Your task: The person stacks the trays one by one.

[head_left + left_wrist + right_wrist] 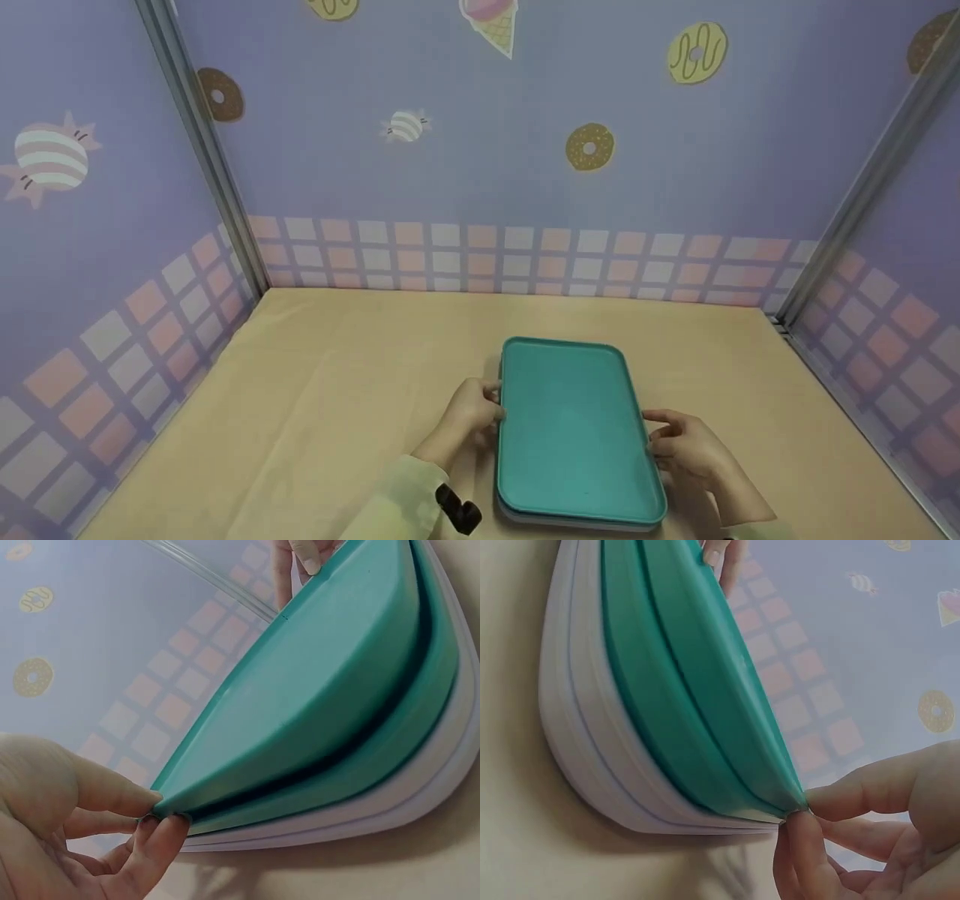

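Note:
A teal rectangular tray lies on top of a stack, its long sides running away from me. Under it, the left wrist view shows a second teal tray and pale whitish trays at the bottom. My left hand pinches the top tray's left rim, thumb above and fingertips at the edge below. On the opposite side, my right hand pinches the right rim between thumb and fingers. A dark gap runs between the two teal trays at the near end. Whether fingertips also touch the lower teal tray, I cannot tell.
The stack stands on a tabletop covered in yellowish cloth. Behind it rises a purple wall panel with sweets and a checkered band. Metal posts mark the corners, and side panels enclose the left and right.

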